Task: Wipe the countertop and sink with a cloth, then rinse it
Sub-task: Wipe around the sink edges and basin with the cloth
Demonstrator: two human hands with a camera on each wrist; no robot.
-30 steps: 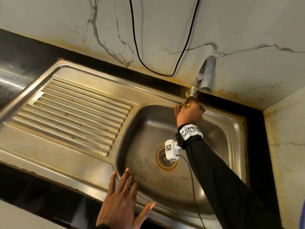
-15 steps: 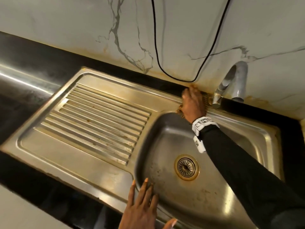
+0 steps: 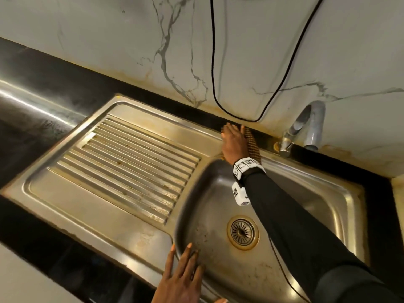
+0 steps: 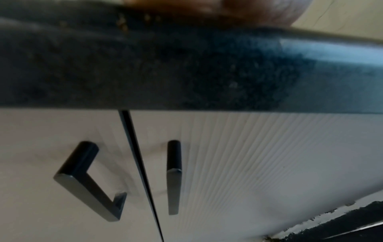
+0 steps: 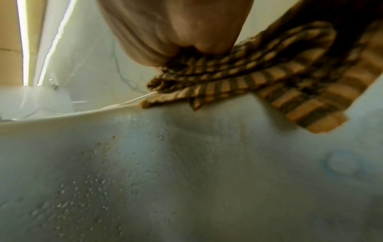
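Note:
A brown checked cloth [image 3: 253, 145] lies on the back rim of the steel sink [image 3: 140, 235], just left of the tap [image 3: 310, 125]. My right hand [image 3: 234, 143] lies flat on the cloth and presses it down, with the fingers reaching toward the black countertop [image 3: 43, 88] strip by the wall. The right wrist view shows my palm [image 5: 176, 29] on the bunched cloth [image 5: 259, 81] above the wet sink wall [image 5: 186, 163]. My left hand [image 3: 183, 278] rests flat on the sink's front rim, fingers straight.
A ribbed drainboard [image 3: 131, 167] fills the sink's left half. The drain [image 3: 242, 232] sits in the basin. A black cable [image 3: 213, 62] hangs down the marble wall behind. Below the counter edge [image 4: 165, 65] are white cabinet doors with black handles [image 4: 89, 180].
My right hand has slid the cloth left along the back rim, away from the tap's base. The left hand has stayed on the front rim.

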